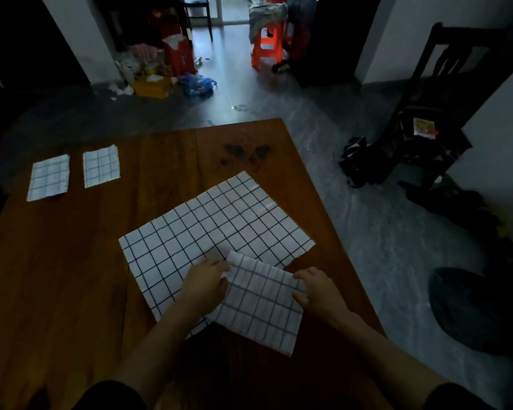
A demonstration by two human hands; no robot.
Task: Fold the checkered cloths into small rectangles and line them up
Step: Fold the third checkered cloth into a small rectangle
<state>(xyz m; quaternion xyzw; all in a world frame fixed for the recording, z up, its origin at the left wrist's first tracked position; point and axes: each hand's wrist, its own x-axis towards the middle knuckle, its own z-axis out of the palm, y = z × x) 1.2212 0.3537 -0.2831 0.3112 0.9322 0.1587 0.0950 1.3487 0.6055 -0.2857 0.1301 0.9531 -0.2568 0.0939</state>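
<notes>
I find no writing, brand, number or sign that I can read anywhere here. The checkered cloths (216, 232) carry only their grid of dark lines. The packets on the floor (157, 84) and the paper on the chair (424, 127) are too dim and small to read.

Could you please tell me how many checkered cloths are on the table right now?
4: two small folded ones side by side at far left, a large spread one mid-table, and a partly folded one held by both hands.
</notes>
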